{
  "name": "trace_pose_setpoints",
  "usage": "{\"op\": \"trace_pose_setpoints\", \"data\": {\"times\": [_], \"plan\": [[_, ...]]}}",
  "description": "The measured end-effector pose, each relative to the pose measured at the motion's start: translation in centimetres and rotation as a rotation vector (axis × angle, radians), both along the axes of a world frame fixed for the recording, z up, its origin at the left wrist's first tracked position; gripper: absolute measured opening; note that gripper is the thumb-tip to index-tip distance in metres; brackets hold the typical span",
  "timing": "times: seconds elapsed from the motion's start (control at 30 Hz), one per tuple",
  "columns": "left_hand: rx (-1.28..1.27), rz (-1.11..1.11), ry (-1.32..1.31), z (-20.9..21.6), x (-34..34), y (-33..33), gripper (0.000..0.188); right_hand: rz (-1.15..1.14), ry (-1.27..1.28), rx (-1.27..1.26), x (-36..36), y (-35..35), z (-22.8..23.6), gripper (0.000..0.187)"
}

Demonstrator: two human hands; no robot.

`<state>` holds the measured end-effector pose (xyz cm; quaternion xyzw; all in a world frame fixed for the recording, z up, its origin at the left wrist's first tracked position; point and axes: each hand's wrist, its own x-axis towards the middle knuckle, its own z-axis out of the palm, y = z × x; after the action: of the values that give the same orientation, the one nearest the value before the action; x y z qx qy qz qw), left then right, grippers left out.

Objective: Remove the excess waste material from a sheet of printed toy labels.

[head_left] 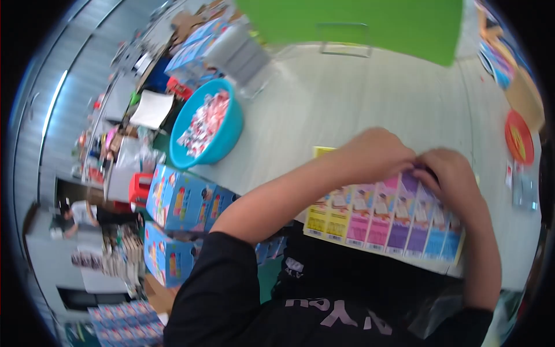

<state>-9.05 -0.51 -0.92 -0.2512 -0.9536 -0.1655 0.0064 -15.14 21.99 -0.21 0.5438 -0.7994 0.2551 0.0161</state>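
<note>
A printed card sheet (pixel 381 217) with yellow, pink, purple and blue strips lies at the near edge of the pale table, close to my body. My left hand (pixel 384 151) reaches across its upper part, with the fingers pinched together near the purple strips. Right beside it, my right hand (pixel 446 173) curls its thumb and fingers at the same spot, so that the fingertips nearly meet. Both hands seem to grip the sheet there; the exact hold is partly covered by the fingers.
A turquoise basin (pixel 234 124) of small red-and-white pieces stands on the left. Blue printed boxes (pixel 179 199) are stacked below it. A green panel (pixel 358 20) with a metal handle borders the far side. At right is a red round tray (pixel 519 137). A person (pixel 84 214) stands far left.
</note>
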Motion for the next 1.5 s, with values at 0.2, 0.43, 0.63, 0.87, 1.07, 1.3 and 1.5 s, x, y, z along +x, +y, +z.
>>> {"op": "trace_pose_setpoints", "data": {"times": [0.2, 0.43, 0.63, 0.87, 1.07, 1.3, 1.5], "plan": [[0.05, 0.064, 0.073, -1.9, -0.2, -0.4, 0.025, -0.075, -0.135, -0.008, -0.5, 0.0, -1.4, 0.013], [0.055, 0.194, 0.165, -2.4, 2.1, -5.0, 0.034, -0.133, -0.163, 0.013, -0.4, -0.3, -1.3, 0.013], [0.18, 0.202, 0.11, -2.9, 1.3, -5.1, 0.032, -0.145, -0.164, 0.009, -1.1, 0.3, -2.0, 0.015], [0.229, 0.189, 0.117, -3.3, 1.0, -5.7, 0.032, -0.164, -0.16, -0.065, -2.1, 1.2, -3.4, 0.013], [0.198, 0.198, 0.227, -4.4, 0.6, -5.8, 0.033, -0.174, -0.154, -0.045, -2.4, 0.7, -3.5, 0.013], [0.006, 0.085, 0.521, -5.5, -0.3, -5.9, 0.035, -0.224, -0.255, 0.033, -1.5, 0.3, -2.8, 0.011], [-0.051, 0.056, 0.3, -4.8, -0.7, -5.6, 0.037, -0.236, -0.276, 0.024, -0.9, 0.0, -1.9, 0.013]]}}
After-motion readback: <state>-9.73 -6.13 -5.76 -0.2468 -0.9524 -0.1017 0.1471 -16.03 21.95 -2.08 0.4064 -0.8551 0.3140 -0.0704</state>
